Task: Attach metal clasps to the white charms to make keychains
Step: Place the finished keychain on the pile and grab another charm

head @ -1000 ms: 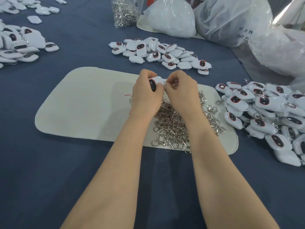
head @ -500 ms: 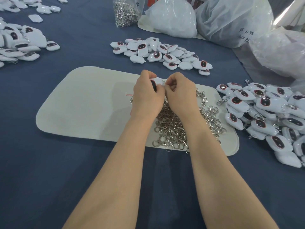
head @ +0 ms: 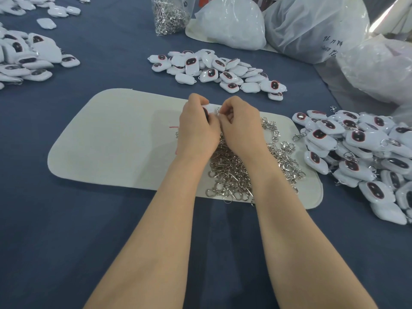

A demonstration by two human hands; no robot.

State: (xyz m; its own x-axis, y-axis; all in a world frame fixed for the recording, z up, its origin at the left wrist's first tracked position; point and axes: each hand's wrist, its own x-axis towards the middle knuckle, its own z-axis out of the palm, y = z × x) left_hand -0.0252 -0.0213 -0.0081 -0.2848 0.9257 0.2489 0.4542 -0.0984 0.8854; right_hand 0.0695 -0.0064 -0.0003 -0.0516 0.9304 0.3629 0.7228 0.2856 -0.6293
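My left hand grips a white charm with a dark red-rimmed face, mostly hidden by the fingers. My right hand pinches a small metal clasp right against the charm's edge. Both hands hover over the far side of a heap of loose metal clasps lying on a pale felt mat. A pile of plain white charms lies just beyond the mat.
A big pile of charms with clasps sits at the right. More charms lie far left. A clear bag of clasps and several white plastic bags stand at the back on the blue cloth.
The hands have stayed over the mat, close together. The charm has turned further into my left fingers, so less of its dark face shows, and the clasp sits against its edge.
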